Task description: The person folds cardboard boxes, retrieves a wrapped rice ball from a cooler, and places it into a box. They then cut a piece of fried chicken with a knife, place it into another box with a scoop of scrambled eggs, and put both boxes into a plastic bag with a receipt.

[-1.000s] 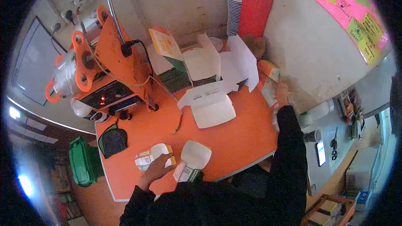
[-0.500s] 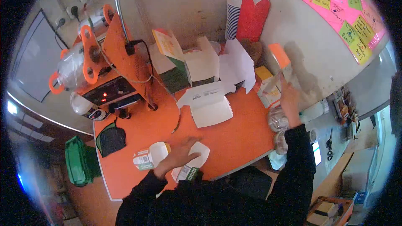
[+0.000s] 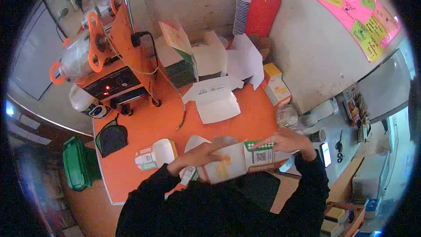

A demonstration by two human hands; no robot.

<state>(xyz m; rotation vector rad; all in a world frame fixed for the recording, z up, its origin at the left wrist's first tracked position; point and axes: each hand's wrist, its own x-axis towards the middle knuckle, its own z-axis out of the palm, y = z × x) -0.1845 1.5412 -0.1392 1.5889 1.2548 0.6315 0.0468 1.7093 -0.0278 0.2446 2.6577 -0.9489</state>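
Observation:
A printed white, green and orange carton [image 3: 228, 162] spans the space between my two hands near the table's front edge. My left hand [image 3: 199, 154] is closed on its left part, fingers over the upper face. At the carton's right end, my right hand [image 3: 285, 142] grips it near a green checked band and a square code. Partly under the carton is another small box [image 3: 189, 174]. A small open box [image 3: 163, 152] lies to the left of my left hand. Beyond the hands sits an open white box [image 3: 218, 105] with its lid raised.
An orange machine [image 3: 112, 83] stands at the back left, beside a dark pouch [image 3: 112, 139]. More open cartons [image 3: 209, 60], stacked cups [image 3: 242, 14] and a red holder [image 3: 263, 13] line the wall. Clear round containers [image 3: 287, 116] are at the right. A green bin [image 3: 79, 162] stands lower left.
My right hand has come down and toward me from the back right, bringing a carton from there. My left hand has moved right and now grips that carton too.

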